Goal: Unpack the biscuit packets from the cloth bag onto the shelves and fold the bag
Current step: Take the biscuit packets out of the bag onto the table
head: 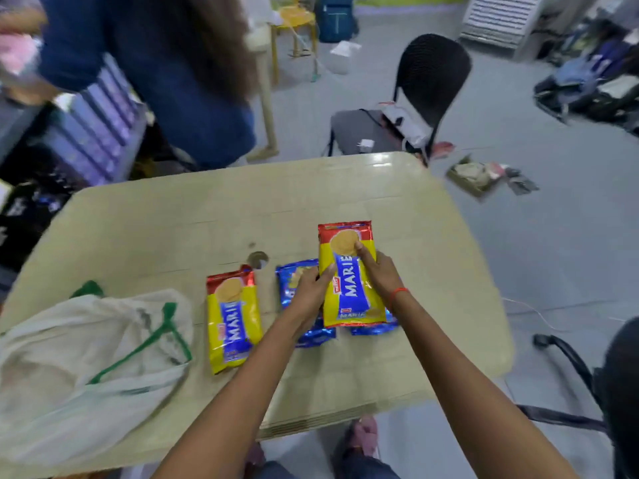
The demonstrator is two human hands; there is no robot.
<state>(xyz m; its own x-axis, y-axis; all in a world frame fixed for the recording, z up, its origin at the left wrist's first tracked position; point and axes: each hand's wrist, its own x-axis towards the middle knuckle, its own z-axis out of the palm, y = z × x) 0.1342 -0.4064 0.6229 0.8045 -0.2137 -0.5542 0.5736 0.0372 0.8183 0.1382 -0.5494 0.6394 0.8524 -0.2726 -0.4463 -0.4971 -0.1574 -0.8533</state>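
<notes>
Head view: your left hand (pixel 308 288) and right hand (pixel 377 274) both clamp red-yellow Marie packet (pixel 349 278) by long edges, probably squaring it onto blue packets (pixel 304 299) beneath. Second Marie packet (pixel 233 319) lies flat on counter (pixel 173 219), just left. Cloth bag (pixel 79 368) slumps at left counter edge, mouth open; contents unreadable. Blue packets mostly covered; count uncertain. Shelves not identifiable; background blurred.

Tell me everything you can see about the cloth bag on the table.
The cloth bag is off-white, soft woven-looking fabric with green handles and trim. It lies slumped and crumpled on its side at the near left of the beige table, its mouth facing the packets. Neither hand touches it; a yellow Marie packet lies just beside it. Whether anything remains inside cannot be seen.
</notes>
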